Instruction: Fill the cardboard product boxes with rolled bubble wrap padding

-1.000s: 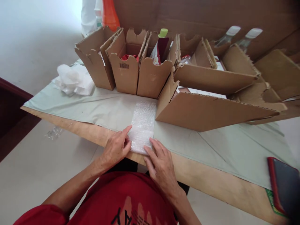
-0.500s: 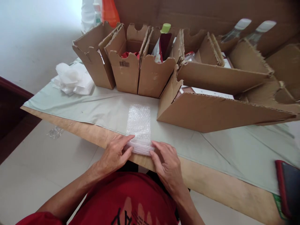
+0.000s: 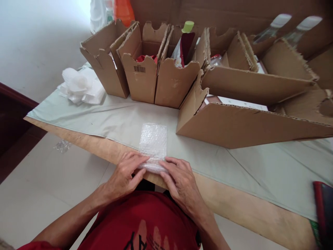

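your left grip [image 3: 125, 173] and right grip [image 3: 182, 178] are nearly closing on the bubble wrap [image 3: 153, 140], fingertips pressing from above and thumbs bracing its near fold, probably because loose wrap is springing open easily. it is lying on the cloth [image 3: 117, 119] near the table's [image 3: 234, 206] front edge, its far end spreading flat. your fingers are hiding the fold's ends; whether anything is sitting inside, you cannot be telling. the frame is cutting off the phone [image 3: 325, 211].

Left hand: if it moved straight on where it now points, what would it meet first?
The bubble wrap, which the left hand touches; beyond, probably the right hand, though depth is unclear.
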`<move>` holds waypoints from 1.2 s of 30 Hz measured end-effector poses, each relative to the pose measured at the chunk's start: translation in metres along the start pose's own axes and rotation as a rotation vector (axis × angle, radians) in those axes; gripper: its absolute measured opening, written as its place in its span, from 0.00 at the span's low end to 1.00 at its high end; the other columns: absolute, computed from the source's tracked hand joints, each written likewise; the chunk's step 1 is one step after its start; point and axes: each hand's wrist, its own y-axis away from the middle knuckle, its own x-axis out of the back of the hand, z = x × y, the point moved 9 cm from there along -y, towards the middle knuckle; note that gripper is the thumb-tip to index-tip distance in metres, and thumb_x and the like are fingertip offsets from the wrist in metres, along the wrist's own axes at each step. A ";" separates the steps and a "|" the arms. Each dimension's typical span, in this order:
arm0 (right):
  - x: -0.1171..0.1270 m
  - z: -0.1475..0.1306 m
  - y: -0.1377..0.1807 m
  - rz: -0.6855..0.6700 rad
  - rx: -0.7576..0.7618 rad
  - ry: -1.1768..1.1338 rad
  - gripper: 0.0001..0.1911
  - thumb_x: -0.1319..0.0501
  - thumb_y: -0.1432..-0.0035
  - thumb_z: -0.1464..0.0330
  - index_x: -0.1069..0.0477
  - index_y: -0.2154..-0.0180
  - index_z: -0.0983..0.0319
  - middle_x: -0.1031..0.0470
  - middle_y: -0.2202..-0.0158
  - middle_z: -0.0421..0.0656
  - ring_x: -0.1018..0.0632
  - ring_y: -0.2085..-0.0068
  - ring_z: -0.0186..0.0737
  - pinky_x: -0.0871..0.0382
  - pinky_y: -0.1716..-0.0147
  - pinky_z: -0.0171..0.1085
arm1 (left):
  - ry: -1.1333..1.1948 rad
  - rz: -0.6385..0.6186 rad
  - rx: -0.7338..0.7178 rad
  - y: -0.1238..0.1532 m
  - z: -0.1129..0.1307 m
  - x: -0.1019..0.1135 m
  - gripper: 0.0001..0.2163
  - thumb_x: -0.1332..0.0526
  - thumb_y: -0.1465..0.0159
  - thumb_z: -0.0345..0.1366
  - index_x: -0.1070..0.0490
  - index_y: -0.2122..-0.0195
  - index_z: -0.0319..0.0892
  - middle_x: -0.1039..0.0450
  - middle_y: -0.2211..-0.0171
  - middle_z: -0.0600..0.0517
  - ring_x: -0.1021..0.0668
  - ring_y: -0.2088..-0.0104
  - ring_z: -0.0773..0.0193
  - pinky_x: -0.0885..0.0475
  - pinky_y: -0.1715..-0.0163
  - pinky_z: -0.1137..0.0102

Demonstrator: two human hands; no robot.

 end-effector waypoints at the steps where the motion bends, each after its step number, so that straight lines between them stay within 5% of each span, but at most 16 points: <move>1: 0.004 -0.001 0.001 0.027 -0.014 0.014 0.12 0.43 0.28 0.71 0.29 0.46 0.60 0.19 0.52 0.46 0.22 0.48 0.48 0.30 0.49 0.47 | 0.021 0.006 0.036 -0.001 -0.005 0.001 0.16 0.41 0.31 0.28 0.30 0.43 0.41 0.22 0.56 0.46 0.23 0.53 0.56 0.25 0.52 0.60; 5: 0.013 -0.007 0.003 0.153 0.004 0.168 0.14 0.41 0.30 0.71 0.31 0.44 0.61 0.23 0.47 0.51 0.24 0.45 0.52 0.32 0.48 0.49 | -0.058 0.046 0.099 -0.014 -0.021 0.002 0.14 0.41 0.30 0.30 0.28 0.44 0.37 0.23 0.63 0.46 0.24 0.62 0.57 0.24 0.60 0.60; 12: -0.009 -0.007 -0.013 0.054 0.074 0.240 0.11 0.43 0.32 0.76 0.28 0.51 0.61 0.20 0.49 0.46 0.25 0.43 0.55 0.34 0.46 0.51 | -0.104 0.097 -0.020 -0.013 -0.015 0.008 0.18 0.36 0.33 0.34 0.30 0.42 0.38 0.27 0.48 0.39 0.25 0.47 0.49 0.28 0.46 0.53; 18: 0.006 -0.010 -0.002 0.000 0.006 0.023 0.09 0.43 0.30 0.73 0.30 0.50 0.59 0.19 0.56 0.44 0.22 0.53 0.46 0.32 0.50 0.47 | 0.043 0.023 0.027 -0.007 -0.016 0.009 0.19 0.38 0.32 0.31 0.32 0.40 0.40 0.22 0.57 0.46 0.22 0.55 0.55 0.25 0.52 0.58; 22: 0.005 -0.009 -0.003 0.035 0.010 0.181 0.18 0.42 0.30 0.66 0.34 0.41 0.63 0.25 0.44 0.54 0.25 0.45 0.54 0.33 0.48 0.51 | -0.132 0.063 0.054 -0.027 -0.025 0.003 0.14 0.39 0.31 0.35 0.26 0.46 0.36 0.23 0.65 0.46 0.23 0.63 0.54 0.25 0.59 0.57; 25: -0.006 -0.004 -0.012 0.027 0.026 0.276 0.15 0.42 0.30 0.69 0.31 0.43 0.62 0.22 0.46 0.52 0.24 0.46 0.54 0.34 0.48 0.51 | -0.155 0.153 0.107 -0.036 -0.029 0.009 0.13 0.39 0.30 0.37 0.25 0.48 0.37 0.22 0.62 0.43 0.22 0.60 0.52 0.25 0.56 0.55; 29: -0.004 0.015 -0.017 0.141 -0.070 0.167 0.10 0.43 0.29 0.69 0.27 0.49 0.60 0.18 0.55 0.46 0.21 0.53 0.47 0.32 0.50 0.47 | 0.252 0.183 0.385 -0.017 -0.041 0.015 0.10 0.38 0.31 0.40 0.24 0.53 0.41 0.22 0.62 0.47 0.21 0.61 0.58 0.23 0.59 0.62; 33: 0.002 0.029 -0.003 0.211 -0.186 -0.008 0.10 0.42 0.30 0.68 0.25 0.51 0.58 0.18 0.56 0.45 0.20 0.54 0.46 0.29 0.52 0.47 | 0.916 0.010 0.760 0.017 -0.042 -0.024 0.19 0.33 0.36 0.44 0.26 0.48 0.40 0.20 0.54 0.43 0.18 0.55 0.55 0.20 0.61 0.62; 36: 0.007 0.035 0.014 0.255 -0.277 -0.114 0.09 0.41 0.31 0.67 0.24 0.52 0.57 0.19 0.56 0.46 0.20 0.53 0.47 0.27 0.51 0.48 | 1.157 0.061 0.872 0.028 -0.035 -0.041 0.27 0.28 0.41 0.44 0.31 0.44 0.40 0.22 0.49 0.40 0.19 0.48 0.50 0.19 0.55 0.58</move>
